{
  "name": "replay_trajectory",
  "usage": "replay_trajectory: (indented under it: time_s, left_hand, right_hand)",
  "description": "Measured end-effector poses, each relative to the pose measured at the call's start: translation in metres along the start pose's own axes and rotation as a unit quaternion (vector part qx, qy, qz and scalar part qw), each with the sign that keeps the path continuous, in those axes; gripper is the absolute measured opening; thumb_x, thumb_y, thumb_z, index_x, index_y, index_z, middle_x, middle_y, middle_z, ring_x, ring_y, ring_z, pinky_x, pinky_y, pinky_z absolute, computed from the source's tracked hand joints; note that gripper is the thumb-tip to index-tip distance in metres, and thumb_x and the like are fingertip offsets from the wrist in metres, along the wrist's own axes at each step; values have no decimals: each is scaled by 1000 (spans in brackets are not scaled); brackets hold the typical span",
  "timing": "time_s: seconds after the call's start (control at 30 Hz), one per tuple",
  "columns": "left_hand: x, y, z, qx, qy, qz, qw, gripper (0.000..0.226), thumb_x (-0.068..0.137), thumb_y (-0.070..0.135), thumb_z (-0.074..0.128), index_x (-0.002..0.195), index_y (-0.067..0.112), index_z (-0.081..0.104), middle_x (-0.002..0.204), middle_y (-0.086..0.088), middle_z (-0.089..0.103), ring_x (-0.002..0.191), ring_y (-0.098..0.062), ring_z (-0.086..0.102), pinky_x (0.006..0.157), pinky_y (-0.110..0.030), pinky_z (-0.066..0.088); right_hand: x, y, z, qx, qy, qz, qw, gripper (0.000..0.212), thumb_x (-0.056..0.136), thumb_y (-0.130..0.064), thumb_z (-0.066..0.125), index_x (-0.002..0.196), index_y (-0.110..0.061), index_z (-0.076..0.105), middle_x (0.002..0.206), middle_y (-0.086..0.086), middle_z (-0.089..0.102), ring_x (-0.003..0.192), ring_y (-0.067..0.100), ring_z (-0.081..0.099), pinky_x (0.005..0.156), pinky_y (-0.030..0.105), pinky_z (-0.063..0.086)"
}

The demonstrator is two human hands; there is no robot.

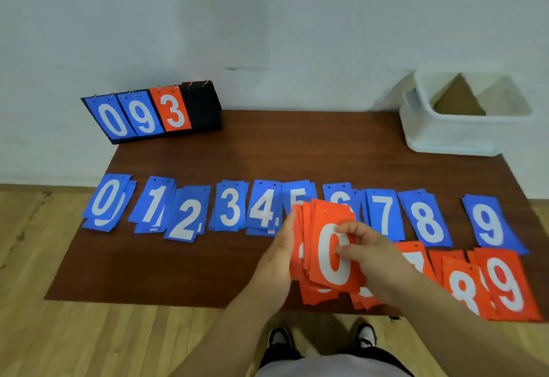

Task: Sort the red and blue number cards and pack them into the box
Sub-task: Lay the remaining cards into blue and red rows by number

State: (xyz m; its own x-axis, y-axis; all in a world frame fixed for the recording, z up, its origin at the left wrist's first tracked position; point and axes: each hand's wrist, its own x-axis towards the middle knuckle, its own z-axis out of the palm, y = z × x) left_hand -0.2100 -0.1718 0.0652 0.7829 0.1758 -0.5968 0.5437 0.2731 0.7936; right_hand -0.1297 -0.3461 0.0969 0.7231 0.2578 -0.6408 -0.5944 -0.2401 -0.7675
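Item: red card stack (312, 293), zero uppermost, held near-centre above the brown mat (178, 257); my left hand (277, 260) braces its left edge straight-fingered, my right hand (371, 257) pinches the top card (331, 269); I should square edges before the far-right white box (445, 136).

Red stack (326, 219) covers lower blue 5 (298, 195) and blue 6 (338, 195); right hand (377, 260) hides most of red 7 (416, 257); red 8 (462, 287) blurred.
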Motion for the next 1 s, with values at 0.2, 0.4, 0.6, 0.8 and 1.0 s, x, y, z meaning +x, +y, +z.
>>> replay_trajectory:
  time_s: [0.2, 0.4, 0.6, 0.8, 1.0]
  left_hand:
    - [33, -55, 18, 212, 127, -83, 966, 71, 94, 46, 63, 155, 30, 31, 137, -2, 55, 122, -23, 58, 98, -44, 55]
    - [43, -73, 73, 367, 215, -97, 900, 107, 80, 52, 79, 156, 31, 6, 143, -5, 36, 133, -31, 40, 100, -45, 48]
    - [54, -86, 109, 415, 285, -117, 856, 120, 79, 47, 81, 152, 39, -14, 147, -9, 24, 129, -36, 35, 97, -49, 52]
    - [52, -99, 112, 319, 324, -116, 883, 119, 80, 36, 85, 155, 45, -7, 138, -12, 28, 109, -29, 52, 91, -41, 53]
    - [38, -109, 107, 174, 328, -48, 927, 89, 86, 16, 79, 157, 33, 29, 147, -6, 50, 129, -28, 53, 102, -42, 51]
  right_hand:
    - [-6, 26, -58, -122, 147, -49, 980, 27, 89, -4, 68, 101, -28, 64, 112, -7, 65, 97, 15, 63, 85, 39, 57]
    - [-7, 47, -110, -165, 150, -39, 974, 29, 90, -5, 67, 101, -31, 63, 112, -10, 62, 98, 13, 59, 73, 31, 52]
    - [6, 44, -151, -198, 107, -24, 974, 28, 93, -9, 67, 102, -35, 62, 108, -6, 63, 94, 20, 63, 71, 37, 60]
    - [17, 40, -181, -243, 51, -38, 968, 29, 95, -10, 65, 108, -35, 60, 111, -8, 56, 89, 10, 59, 61, 24, 50]
    - [23, 37, -180, -239, 17, -45, 970, 29, 94, -12, 67, 108, -36, 61, 116, -5, 60, 95, 16, 62, 68, 28, 56]
